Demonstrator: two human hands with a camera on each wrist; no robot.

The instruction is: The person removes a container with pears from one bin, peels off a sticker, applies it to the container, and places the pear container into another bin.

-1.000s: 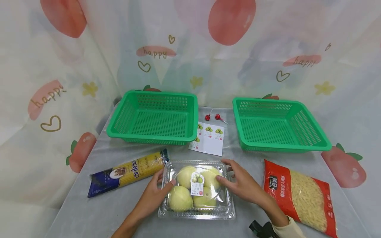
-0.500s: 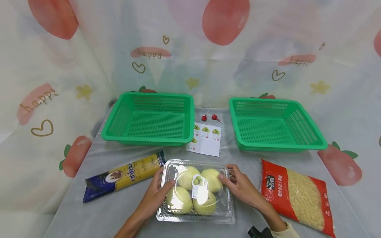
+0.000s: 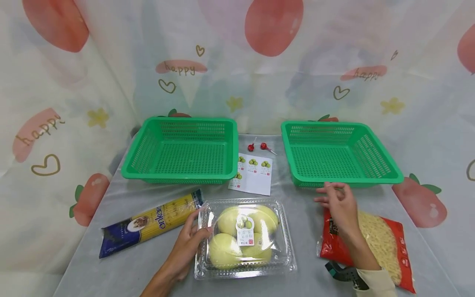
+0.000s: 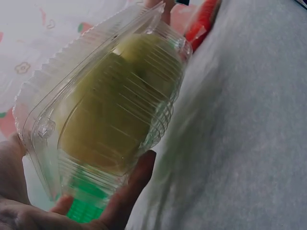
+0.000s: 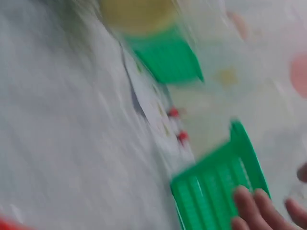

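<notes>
My left hand [image 3: 182, 247] holds a clear plastic clamshell box [image 3: 256, 271] by its left edge, thumb on the lid side and fingers underneath. Several pale green round fruits [image 3: 224, 251] sit inside, under a white label [image 3: 245, 235]. In the left wrist view the box [image 4: 45, 129] is tilted, its ribbed base facing the camera. My right hand [image 3: 343, 208] is off the box, fingers loosely bent and holding nothing. It hovers over the top of a red bag of pasta [image 3: 378, 239], its fingertips overlapping the front rim of the right green basket [image 3: 308, 182].
A second green basket [image 3: 178, 176] stands at back left. Between the baskets lie a sticker sheet [image 3: 259, 183] and two red lollipops [image 3: 264, 146]. A pack of spaghetti [image 3: 152, 222] lies left of the box. A printed curtain [image 3: 208, 95] hangs behind the table.
My right hand has let go of the box's right edge and moved right, over the pasta bag. The left hand keeps its grip on the box. The head view has shifted slightly.
</notes>
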